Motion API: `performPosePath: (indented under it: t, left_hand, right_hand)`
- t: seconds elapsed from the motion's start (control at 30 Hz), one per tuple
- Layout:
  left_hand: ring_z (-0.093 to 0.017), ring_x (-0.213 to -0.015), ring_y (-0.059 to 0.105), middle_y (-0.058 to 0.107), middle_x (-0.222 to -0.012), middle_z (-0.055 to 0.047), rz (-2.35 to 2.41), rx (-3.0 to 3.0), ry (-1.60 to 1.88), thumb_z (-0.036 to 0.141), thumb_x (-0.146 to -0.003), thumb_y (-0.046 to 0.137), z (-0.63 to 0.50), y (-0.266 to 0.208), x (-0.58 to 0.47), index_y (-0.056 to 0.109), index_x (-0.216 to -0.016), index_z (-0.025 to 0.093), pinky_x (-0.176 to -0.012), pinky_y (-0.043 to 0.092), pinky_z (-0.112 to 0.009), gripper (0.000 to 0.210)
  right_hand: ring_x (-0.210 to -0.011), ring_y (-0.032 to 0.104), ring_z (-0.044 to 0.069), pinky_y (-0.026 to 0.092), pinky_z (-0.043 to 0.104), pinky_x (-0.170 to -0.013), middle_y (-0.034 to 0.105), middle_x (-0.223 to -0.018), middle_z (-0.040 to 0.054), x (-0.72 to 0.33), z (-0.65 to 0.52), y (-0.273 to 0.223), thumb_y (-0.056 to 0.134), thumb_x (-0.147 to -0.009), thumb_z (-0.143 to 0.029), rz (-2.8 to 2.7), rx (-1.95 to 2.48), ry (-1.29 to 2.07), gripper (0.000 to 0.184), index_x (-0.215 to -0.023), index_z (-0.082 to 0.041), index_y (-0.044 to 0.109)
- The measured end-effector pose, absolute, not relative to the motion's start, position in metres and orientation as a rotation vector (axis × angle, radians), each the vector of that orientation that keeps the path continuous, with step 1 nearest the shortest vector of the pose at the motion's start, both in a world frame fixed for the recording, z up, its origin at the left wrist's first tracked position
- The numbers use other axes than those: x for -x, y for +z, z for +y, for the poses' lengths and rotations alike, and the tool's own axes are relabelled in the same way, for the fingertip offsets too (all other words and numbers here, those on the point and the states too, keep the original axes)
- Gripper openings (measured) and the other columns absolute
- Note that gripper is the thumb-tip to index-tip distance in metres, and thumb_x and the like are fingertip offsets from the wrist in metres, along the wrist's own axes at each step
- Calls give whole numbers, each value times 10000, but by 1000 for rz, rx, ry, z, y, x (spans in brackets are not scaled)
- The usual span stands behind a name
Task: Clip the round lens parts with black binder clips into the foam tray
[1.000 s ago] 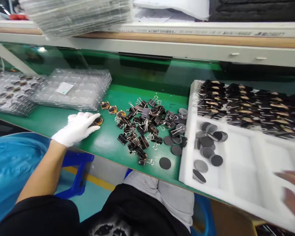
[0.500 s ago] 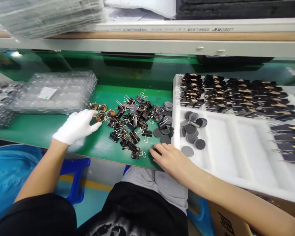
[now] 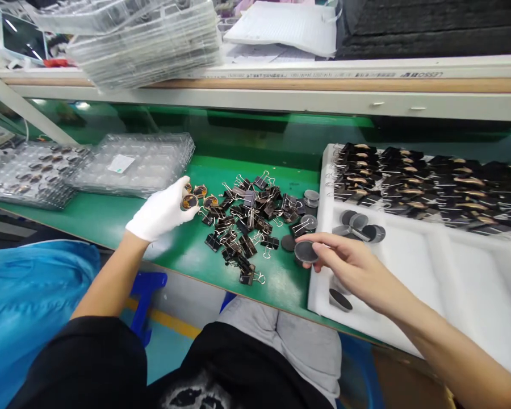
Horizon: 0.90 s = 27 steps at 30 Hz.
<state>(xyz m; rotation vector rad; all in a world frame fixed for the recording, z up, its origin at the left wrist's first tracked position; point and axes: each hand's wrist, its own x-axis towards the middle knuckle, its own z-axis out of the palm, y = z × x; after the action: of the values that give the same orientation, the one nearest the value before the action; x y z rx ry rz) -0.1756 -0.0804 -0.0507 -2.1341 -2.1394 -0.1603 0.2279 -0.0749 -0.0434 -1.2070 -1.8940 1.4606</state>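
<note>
My left hand (image 3: 164,210), in a white glove, has its thumb and fingers closed round a gold-rimmed round piece (image 3: 190,202) with a dark and amber face. Several like it lie against its fingertips, among them one gold-rimmed piece (image 3: 211,201) to the right. My bare right hand (image 3: 344,258) pinches a dark grey disc (image 3: 305,251), held tilted above the table edge beside the foam tray. Between my hands spreads a pile of black binder clips (image 3: 249,218) with silver wire handles. Loose grey discs (image 3: 311,197) lie along the pile's right side.
The white foam tray (image 3: 409,258) on the right bears rows of clipped dark pieces (image 3: 404,170) and more grey discs (image 3: 357,220). Clear plastic trays (image 3: 149,165) stand at the left, below a shelf edge (image 3: 255,102). A blue-clothed person (image 3: 38,295) is close at left.
My right hand has risen from the table edge and now pinches a grey disc. My left fingers have closed on a gold-rimmed piece. The view has shifted left and up.
</note>
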Motion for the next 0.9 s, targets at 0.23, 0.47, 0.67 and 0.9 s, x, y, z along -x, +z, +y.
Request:
performPosePath:
  t: [0.23, 0.47, 0.67, 0.9]
  left_hand:
    - [-269, -833, 753, 770, -1006, -111, -1493, 2471, -324, 374, -931, 643, -66, -11, 77, 387, -1532, 123, -754, 558, -359, 700]
    - [-249, -836, 754, 771, -1010, -94, -937, 2745, -571, 204, -919, 544, -41, -5, -2, 339, -1518, 137, -707, 547, -348, 636]
    - [-287, -946, 749, 748, -1071, -111, -940, 2794, -427, 310, -985, 587, -24, -6, -9, 404, -1525, 154, -753, 519, -379, 591]
    - [-244, -724, 664, 668, -818, -68, -898, 2841, 156, 614, -965, 621, -36, -4, 14, 651, -937, 201, -652, 394, -362, 414]
  right_hand:
    - [-830, 734, 214, 598, 343, -712, 776, -957, 63, -203, -67, -15, 788, -883, -362, -1656, 981, 1365, 215, -1047, -235, 731]
    - [-1141, 630, 234, 582, 406, -950, 607, -1175, 67, -197, -59, -34, 724, -899, -241, -1702, 924, 845, 164, -1057, -266, 691]
    - [-990, 744, 218, 647, 396, -899, 739, -1100, 60, -211, -46, -48, 806, -865, -371, -1390, 958, 1452, 436, -1227, -248, 598]
    - [-907, 752, 195, 678, 377, -820, 790, -1074, 46, -223, -32, -47, 855, -822, -357, -1038, 1033, 1537, 277, -1052, -237, 757]
